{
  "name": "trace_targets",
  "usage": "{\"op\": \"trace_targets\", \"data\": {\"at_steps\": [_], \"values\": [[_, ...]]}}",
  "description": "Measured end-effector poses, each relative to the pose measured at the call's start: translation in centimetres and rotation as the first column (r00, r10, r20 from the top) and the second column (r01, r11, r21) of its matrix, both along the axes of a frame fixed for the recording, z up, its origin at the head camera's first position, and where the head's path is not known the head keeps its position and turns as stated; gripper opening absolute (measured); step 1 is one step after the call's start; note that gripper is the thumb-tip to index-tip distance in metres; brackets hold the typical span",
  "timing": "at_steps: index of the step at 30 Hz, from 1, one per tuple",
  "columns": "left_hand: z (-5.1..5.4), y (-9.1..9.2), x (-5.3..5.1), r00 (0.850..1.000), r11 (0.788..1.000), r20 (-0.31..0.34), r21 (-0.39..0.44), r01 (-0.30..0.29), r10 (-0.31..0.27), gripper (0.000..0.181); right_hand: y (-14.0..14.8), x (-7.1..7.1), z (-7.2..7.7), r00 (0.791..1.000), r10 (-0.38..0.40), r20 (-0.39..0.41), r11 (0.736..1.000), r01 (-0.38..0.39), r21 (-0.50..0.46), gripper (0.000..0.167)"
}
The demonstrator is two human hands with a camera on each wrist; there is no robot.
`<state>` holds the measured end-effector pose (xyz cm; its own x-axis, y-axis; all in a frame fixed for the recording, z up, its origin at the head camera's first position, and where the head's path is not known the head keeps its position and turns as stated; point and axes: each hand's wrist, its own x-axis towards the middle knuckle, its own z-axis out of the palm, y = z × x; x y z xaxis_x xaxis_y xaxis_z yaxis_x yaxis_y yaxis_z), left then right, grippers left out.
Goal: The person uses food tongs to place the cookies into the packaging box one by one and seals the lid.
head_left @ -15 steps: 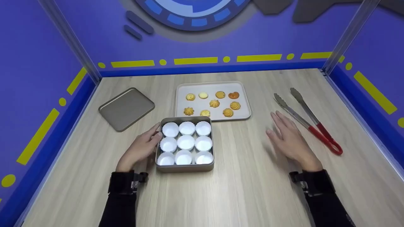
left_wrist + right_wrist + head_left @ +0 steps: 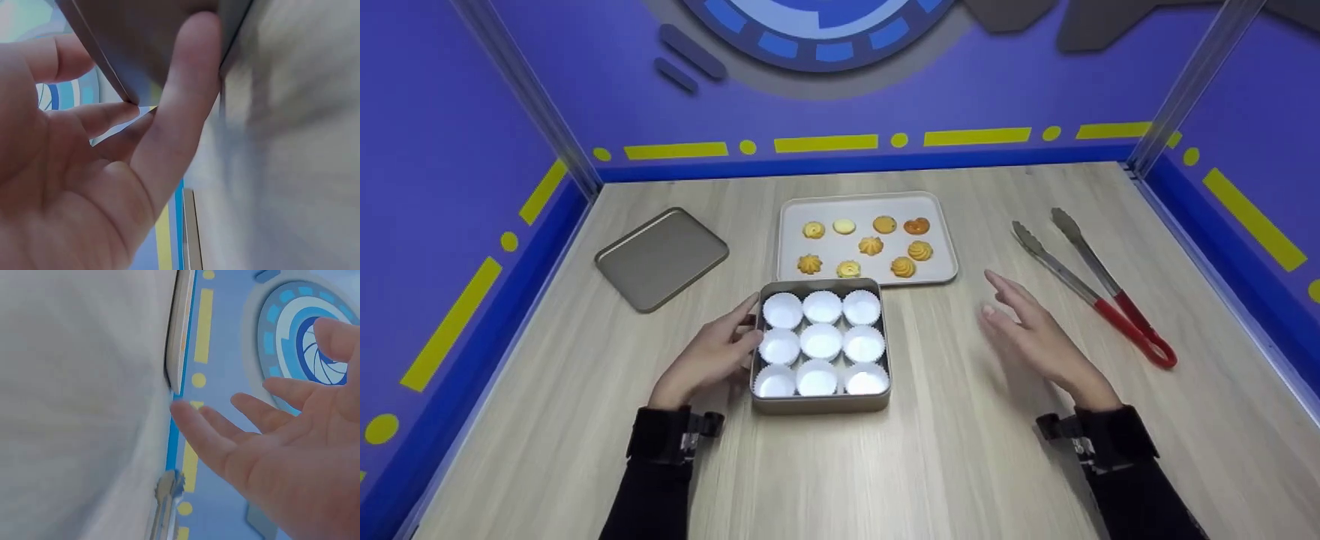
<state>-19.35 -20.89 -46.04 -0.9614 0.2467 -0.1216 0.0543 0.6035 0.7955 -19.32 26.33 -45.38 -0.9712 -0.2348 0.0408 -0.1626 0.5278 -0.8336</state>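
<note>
A square metal tin (image 2: 819,405) stands on the table in the head view, holding several white paper cups (image 2: 821,341) in rows. At its left side is my left hand (image 2: 706,360), the thumb (image 2: 188,95) against the outer wall and the other fingers along the same side; the left wrist view shows no grip from the opposite wall. My right hand (image 2: 1046,341) hovers over the table between the tin and the tongs, fingers extended and holding nothing. Behind the tin lies a pale tray (image 2: 870,202) with several cookies (image 2: 871,246), its front edge partly hidden by the tin.
Tongs (image 2: 1110,300) with red handles lie spread at the right. A brown metal lid (image 2: 662,259) rests at the back left. Blue-purple panels (image 2: 810,105) with yellow marks enclose the table (image 2: 937,465) at the back and both sides.
The tin has slid a little to the right, with my left hand moving along at its side. My right hand has shifted slightly left, towards the tin.
</note>
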Motion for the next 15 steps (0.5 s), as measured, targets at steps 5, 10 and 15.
{"op": "trace_targets", "data": {"at_steps": [5, 10, 15], "values": [[-0.1, 1.3, 0.2, 0.999, 0.999, 0.009, 0.022, 0.038, -0.038, 0.075, -0.9, 0.5, 0.2, 0.989, 0.051, 0.142, 0.99, -0.031, -0.14, 0.066], [-0.4, 2.5, 0.5, 0.993, 0.988, 0.076, 0.134, 0.078, -0.089, 0.079, -1.8, 0.9, 0.1, 0.967, 0.107, 0.233, 0.969, -0.049, -0.243, 0.071], [-0.6, 3.6, 0.8, 0.985, 0.973, 0.086, 0.189, 0.13, -0.149, 0.083, -2.4, 1.2, -0.2, 0.954, 0.125, 0.273, 0.974, -0.066, -0.216, 0.072]]}}
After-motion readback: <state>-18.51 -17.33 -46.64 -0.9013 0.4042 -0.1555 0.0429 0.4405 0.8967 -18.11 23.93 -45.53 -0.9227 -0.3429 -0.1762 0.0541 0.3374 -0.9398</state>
